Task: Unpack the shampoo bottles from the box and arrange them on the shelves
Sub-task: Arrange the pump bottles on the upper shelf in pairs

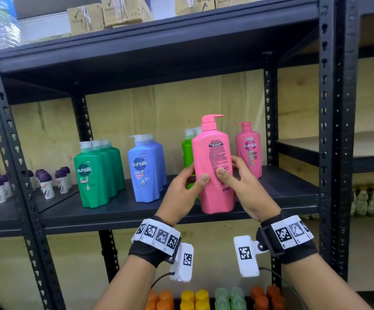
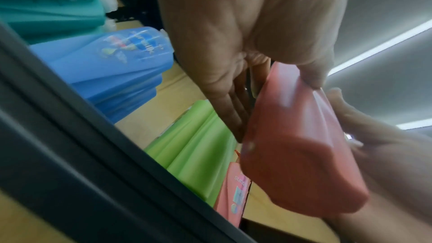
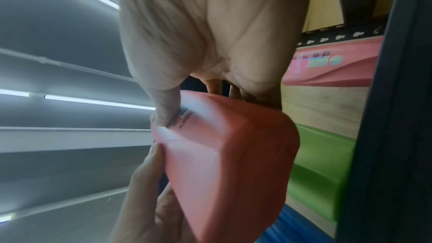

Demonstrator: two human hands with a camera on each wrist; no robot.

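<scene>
Light-green bottles [image 1: 187, 153] behind pink bottle [image 1: 213, 166]

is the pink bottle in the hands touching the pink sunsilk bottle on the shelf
Apart. The right wrist view shows the held pink bottle and the shelved pink sunsilk bottle with bare wall between them; the head view agrees.

Your pink bottle [image 1: 214, 166], held in both hands, is at the shelf [image 1: 114, 211] front. Bare shelf lies open to its right, in front of the standing pink bottle [image 1: 248, 151]. The light green bottles [image 1: 187, 153] crowd its left; the upright post [image 1: 325, 130] bounds the right.
</scene>
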